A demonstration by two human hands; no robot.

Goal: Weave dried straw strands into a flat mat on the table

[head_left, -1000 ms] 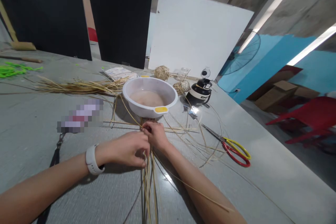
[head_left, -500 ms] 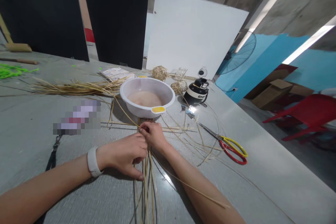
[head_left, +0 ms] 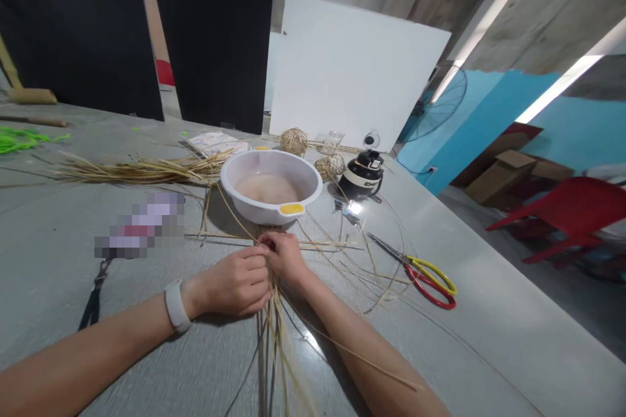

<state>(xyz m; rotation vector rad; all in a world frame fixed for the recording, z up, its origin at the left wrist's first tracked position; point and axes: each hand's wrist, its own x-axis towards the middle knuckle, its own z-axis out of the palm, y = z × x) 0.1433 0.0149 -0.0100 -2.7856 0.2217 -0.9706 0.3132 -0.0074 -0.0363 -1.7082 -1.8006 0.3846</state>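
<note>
My left hand [head_left: 238, 283], with a white watch on its wrist, is closed around a bundle of thin rattan strands [head_left: 274, 345] that lies on the grey table [head_left: 489, 326] and runs toward me. My right hand [head_left: 285, 255] touches it on the right, fingers pinched on the same strands where they cross. More loose strands fan out to the right of both hands. A white basin [head_left: 270, 185] with cloudy water stands just beyond my hands.
Red and yellow scissors [head_left: 424, 271] lie to the right. A heap of rattan [head_left: 141, 169] lies at the left, two woven balls [head_left: 294, 140] and a black jug [head_left: 362, 174] behind the basin. A white board leans at the back. A black strap [head_left: 92, 300] lies left.
My left hand has curled tighter and moved up against my right hand on the strands. The view has drifted slightly; the bundle's near ends have shifted a little.
</note>
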